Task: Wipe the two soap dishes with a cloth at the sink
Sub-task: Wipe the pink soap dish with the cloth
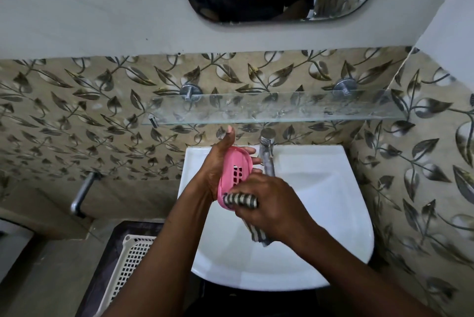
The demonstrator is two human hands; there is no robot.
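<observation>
- My two hands, left hand [218, 162] and right hand [266, 201], crowd the left half of the sink [320, 214]; its right half is open.
- The tap [266, 155] stands at the far rim, just right of my left hand's fingertips.
- The glass shelf [277, 109] juts out above the tap, capping upward room.
- Near left, a white basket [130, 260] sits beside the sink.
- A metal pipe [83, 192] projects from the left wall.

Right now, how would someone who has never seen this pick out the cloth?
Find the white sink under the glass shelf. Above its basin the right hand presses a folded cloth against the near end of the pink soap dish. It alone has dark and pale stripes.
</observation>
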